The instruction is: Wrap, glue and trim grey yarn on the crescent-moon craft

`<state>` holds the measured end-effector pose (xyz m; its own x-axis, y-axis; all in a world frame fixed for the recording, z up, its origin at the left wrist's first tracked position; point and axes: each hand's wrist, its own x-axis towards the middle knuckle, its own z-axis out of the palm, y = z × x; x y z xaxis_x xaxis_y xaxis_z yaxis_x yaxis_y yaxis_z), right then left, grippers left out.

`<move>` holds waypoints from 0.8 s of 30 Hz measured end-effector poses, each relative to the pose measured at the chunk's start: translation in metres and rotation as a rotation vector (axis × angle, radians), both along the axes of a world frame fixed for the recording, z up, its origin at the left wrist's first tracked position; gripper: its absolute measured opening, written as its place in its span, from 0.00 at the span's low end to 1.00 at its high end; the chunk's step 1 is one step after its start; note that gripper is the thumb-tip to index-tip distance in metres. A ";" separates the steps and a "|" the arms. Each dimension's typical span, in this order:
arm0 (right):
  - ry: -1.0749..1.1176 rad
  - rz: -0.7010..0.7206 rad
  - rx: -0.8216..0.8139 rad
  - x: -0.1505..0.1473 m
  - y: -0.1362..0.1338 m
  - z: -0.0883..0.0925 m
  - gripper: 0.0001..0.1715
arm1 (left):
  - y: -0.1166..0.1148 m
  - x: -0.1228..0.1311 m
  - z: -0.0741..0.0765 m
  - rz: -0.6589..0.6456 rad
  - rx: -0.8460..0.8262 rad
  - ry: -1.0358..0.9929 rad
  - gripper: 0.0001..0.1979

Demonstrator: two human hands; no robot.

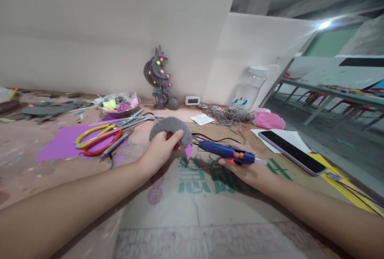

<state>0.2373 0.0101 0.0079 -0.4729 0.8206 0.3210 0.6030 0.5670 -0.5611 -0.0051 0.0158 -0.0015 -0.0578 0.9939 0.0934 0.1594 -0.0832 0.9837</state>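
Note:
My left hand pinches a grey crescent wound with yarn, its fingers closed at the lower right end. A small purple piece sticks out below that end. In my right hand is a blue hot glue gun, with a clear glue stick poking from its back and a red light glowing underneath. The gun's nozzle points left and is close to the crescent's end; I cannot tell whether they touch. Both hands are above a cardboard sheet with green print.
Scissors with yellow and red handles lie on purple paper at left. Behind stand a decorated grey moon ornament, a small digital clock and a water bottle. Grey yarn lies beside the bottle; a phone lies at right.

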 end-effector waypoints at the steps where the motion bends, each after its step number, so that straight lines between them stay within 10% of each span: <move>1: -0.005 -0.009 -0.008 0.000 0.001 0.000 0.12 | 0.000 0.000 0.000 0.000 -0.006 0.001 0.20; 24: 0.012 -0.059 -0.077 -0.002 0.001 -0.001 0.16 | 0.000 0.000 -0.002 -0.037 -0.007 -0.022 0.20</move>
<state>0.2349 0.0107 0.0068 -0.4192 0.8695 0.2613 0.6275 0.4854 -0.6088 -0.0052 0.0156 -0.0033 -0.0226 0.9961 0.0855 0.1346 -0.0817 0.9875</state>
